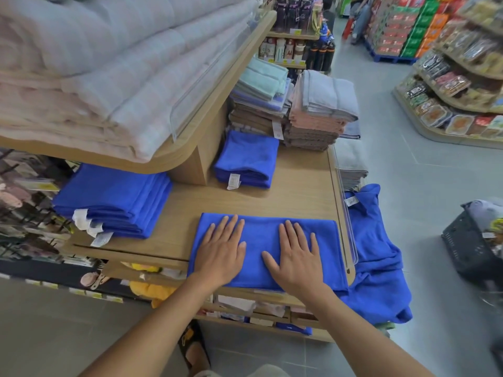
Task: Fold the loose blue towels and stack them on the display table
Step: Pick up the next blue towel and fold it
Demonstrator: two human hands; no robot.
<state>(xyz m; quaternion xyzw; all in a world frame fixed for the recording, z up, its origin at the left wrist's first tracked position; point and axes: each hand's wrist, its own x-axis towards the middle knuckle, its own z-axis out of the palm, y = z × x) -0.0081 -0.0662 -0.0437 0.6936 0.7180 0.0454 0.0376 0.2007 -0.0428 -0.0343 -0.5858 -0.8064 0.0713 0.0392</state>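
Blue towel (261, 235), part-folded into a long band, lies flat at the near edge of the display table (272, 197), with its right end close to the clear rail (345, 213). In the head view, the only one here, the left hand (221, 248) and right hand (295, 254) both lie palm-down on it. Their fingers are straight and a little spread, pinching nothing and pressing the cloth to the wood.

The step in hand looks like smoothing before the next fold. To do it well, I judge the palms should sweep outward to the ends so no crease is trapped. One end should then come over the other with edges squared, to match the folded pile (114, 197) at the left and the smaller pile (247, 156) by the shelf post. More loose blue towels (375, 254) hang over the table's right corner beyond the rail, so the task seems well short of done.

As for containers, a black basket (473, 248) stands on the floor at the far right. It holds pale lilac-grey fabric and something yellow-green, too blurred to name. The lower shelf (245, 303) under the table holds yellow soft goods and packets, partly hidden.
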